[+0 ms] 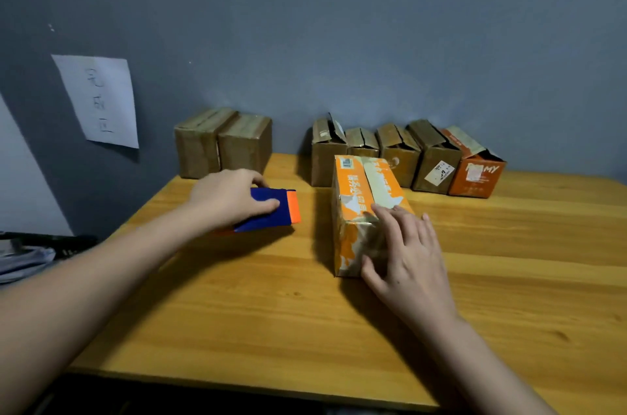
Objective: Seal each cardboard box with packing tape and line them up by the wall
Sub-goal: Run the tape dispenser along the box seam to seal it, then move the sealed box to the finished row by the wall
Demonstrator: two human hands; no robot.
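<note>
Head view: eight boxes (368, 211), one tape dispenser (271, 211).

Left hand (230, 197) covers the near half of the blue and orange tape dispenser (271, 211); the tape roll itself is hidden, can't tell if any is loaded. Right hand (407, 255) hides the near right corner of the orange box (356, 211); whether its top seam is taped is too blurry to tell. Print on that box is unreadable. Handwriting on the paper sheet (101, 102) on the wall is too faint to read. Label on the brown box (437, 160) in the back row is too small. Dark clutter (30, 251) at the left edge is cut off, unidentifiable. Both forearms run off the bottom edge.
</note>
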